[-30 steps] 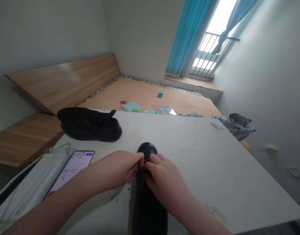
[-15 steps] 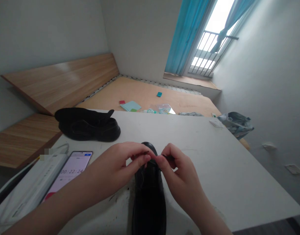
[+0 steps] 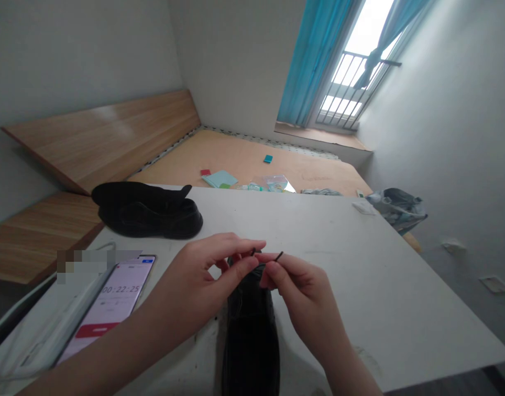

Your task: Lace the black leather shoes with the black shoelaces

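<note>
White power strip [image 3: 40, 324] at far L of the counter [image 3: 360, 297], phone [image 3: 108, 308] right beside it, timer showing 00:22:25. Behind those, black shoes [image 3: 147, 212] sit heaped together, well apart from the hands. Next, L hand [image 3: 195, 272]: thumb & index fingers [image 3: 240, 245] pressed together, pinching a thin dark shoelace [image 3: 252, 252]. Black leather shoe [image 3: 250, 330] lies flat below the hands, toe pointing away, on the counter. R hand [image 3: 306, 294] just beside L hand, its thumb & index fingers [image 3: 273, 263] pinching the lace's other end, tip sticking up. Far R, past the counter's back corner, a grey bag [image 3: 396, 206] w/ a white card [image 3: 363, 207] near it on the counter.
</note>
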A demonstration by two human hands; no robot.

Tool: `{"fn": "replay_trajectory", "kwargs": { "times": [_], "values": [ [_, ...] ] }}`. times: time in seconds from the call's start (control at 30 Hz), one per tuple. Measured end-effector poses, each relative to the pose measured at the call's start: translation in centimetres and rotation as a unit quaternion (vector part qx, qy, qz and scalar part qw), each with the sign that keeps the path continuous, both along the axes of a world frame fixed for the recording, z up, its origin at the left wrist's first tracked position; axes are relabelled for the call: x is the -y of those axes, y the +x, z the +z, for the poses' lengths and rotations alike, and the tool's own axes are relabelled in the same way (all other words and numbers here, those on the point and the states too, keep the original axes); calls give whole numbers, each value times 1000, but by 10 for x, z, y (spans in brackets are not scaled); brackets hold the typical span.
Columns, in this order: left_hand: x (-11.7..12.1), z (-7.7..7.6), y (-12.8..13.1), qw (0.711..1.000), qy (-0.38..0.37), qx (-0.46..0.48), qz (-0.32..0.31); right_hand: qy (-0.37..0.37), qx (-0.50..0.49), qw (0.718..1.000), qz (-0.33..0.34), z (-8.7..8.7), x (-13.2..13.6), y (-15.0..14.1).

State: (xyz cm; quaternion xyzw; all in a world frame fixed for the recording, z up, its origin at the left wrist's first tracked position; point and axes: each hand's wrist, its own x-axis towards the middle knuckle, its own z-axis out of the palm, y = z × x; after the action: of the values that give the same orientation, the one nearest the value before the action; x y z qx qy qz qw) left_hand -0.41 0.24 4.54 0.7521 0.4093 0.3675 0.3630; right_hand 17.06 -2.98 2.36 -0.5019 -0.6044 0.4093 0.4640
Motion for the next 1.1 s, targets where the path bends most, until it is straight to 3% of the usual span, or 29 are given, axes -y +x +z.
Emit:
{"fn": "replay_trajectory", "kwargs": {
  "times": [0.17, 0.33, 0.47, 0.73, 0.8, 0.93, 1.0, 1.1],
  "values": [
    [0, 2, 3, 1000, 2, 15, -5, 55, 146, 985, 79, 1, 5, -1],
    [-3, 4, 4, 998, -49, 26, -24, 91, 182, 974, 99, 1, 4, 1],
    [-4, 5, 4, 992, -103, 36, -57, 73, 170, 977, 110, 0, 2, 3],
    [-2, 6, 6, 991, -108, 45, -64, 78, 66, 992, 74, -11, 3, 0],
    [0, 6, 7, 990, -111, 52, -63, 57, 24, 993, 98, -11, 7, 0],
    [5, 6, 5, 985, -131, 72, -83, -21, -34, 977, 210, -4, 21, 5],
    [4, 6, 2, 986, -119, 74, -92, -7, -17, 984, 177, 1, 30, 10],
    [-2, 3, -3, 991, -94, 33, -86, 113, 92, 989, 26, 9, 43, 20]
  ]
}}
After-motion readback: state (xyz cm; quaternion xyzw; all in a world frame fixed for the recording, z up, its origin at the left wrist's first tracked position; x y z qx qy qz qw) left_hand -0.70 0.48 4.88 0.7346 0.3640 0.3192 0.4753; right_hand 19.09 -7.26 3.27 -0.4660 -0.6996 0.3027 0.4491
